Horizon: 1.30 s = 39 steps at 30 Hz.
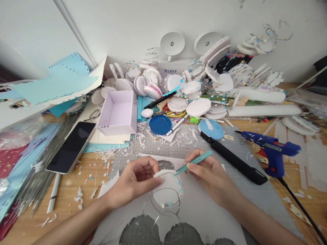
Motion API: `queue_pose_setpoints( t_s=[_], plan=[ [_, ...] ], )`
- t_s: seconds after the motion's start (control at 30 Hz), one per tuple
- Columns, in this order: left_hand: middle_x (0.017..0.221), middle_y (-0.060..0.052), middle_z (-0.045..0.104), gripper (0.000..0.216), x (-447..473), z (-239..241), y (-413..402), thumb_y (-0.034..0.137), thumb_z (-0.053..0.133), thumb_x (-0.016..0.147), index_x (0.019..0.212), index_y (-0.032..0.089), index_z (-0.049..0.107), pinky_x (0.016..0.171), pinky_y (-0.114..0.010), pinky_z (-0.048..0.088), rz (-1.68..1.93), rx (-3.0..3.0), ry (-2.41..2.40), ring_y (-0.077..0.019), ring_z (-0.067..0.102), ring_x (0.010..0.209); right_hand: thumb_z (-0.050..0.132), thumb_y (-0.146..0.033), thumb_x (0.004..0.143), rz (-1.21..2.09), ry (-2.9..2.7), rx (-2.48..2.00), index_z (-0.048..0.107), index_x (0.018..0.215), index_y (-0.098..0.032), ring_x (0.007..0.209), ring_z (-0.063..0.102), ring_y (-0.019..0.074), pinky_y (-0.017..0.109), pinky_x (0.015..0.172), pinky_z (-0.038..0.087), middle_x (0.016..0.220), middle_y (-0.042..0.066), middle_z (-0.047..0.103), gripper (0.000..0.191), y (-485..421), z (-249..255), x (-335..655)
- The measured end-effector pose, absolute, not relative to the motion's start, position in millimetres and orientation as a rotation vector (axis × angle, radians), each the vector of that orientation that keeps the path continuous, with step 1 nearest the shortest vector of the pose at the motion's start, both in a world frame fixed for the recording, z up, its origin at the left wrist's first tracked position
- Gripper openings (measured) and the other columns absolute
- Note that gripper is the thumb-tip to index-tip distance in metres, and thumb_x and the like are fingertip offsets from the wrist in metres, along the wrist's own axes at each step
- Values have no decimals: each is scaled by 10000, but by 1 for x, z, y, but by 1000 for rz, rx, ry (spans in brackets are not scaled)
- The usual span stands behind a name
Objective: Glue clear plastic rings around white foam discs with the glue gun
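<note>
The white disc (167, 183) is positioned above the paper sheet (209, 217), at the near centre of the tabletop (68, 180). Its left edge is pinched in the closed grip of the left hand (139, 177). The tweezers (195, 162) are held in the closed grip of the right hand (208, 175), tips at the disc's far right edge. Open room is provided by bare paper to the right; beyond, space is bounded by the black tool (235, 160) and glue gun (274, 148).
</note>
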State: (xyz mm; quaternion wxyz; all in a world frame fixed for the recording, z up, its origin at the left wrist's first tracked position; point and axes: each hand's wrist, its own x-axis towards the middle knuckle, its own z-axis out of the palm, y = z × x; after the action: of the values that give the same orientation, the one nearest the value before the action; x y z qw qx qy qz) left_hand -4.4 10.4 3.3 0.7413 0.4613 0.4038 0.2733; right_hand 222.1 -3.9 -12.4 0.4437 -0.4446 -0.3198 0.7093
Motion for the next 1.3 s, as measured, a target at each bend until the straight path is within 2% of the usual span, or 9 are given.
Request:
queue_pose_setpoints(
  t_s=[0.17,0.53,1.0,1.3],
  plan=[
    [702,32,494,236,-5,1,12,252,728,774,786,142,520,553,-158,352,637,987,901,-62,438,613,746,-276,749,1850,-478,-1034,622,771,-217,686,517,90,211,651,396,712,-32,530,140,3,-11,222],
    [720,29,474,223,-5,3,9,279,710,793,796,151,528,551,-172,343,655,1069,962,-69,406,618,690,-292,814,1579,-997,-1123,596,834,-260,757,497,102,230,674,381,825,-30,549,101,-8,-17,223],
    [689,28,467,237,-4,4,10,291,714,783,782,150,524,532,-183,331,635,1058,957,-76,403,598,700,-307,800,1683,-956,-1155,584,800,-238,676,475,114,252,631,356,690,-35,530,135,-8,-12,221],
    [694,28,485,228,-2,4,10,272,715,780,775,144,527,547,-178,344,629,1049,957,-73,419,608,735,-318,762,1712,-871,-1141,605,781,-228,675,482,112,250,628,355,688,-27,547,159,-8,-8,220]
  ],
)
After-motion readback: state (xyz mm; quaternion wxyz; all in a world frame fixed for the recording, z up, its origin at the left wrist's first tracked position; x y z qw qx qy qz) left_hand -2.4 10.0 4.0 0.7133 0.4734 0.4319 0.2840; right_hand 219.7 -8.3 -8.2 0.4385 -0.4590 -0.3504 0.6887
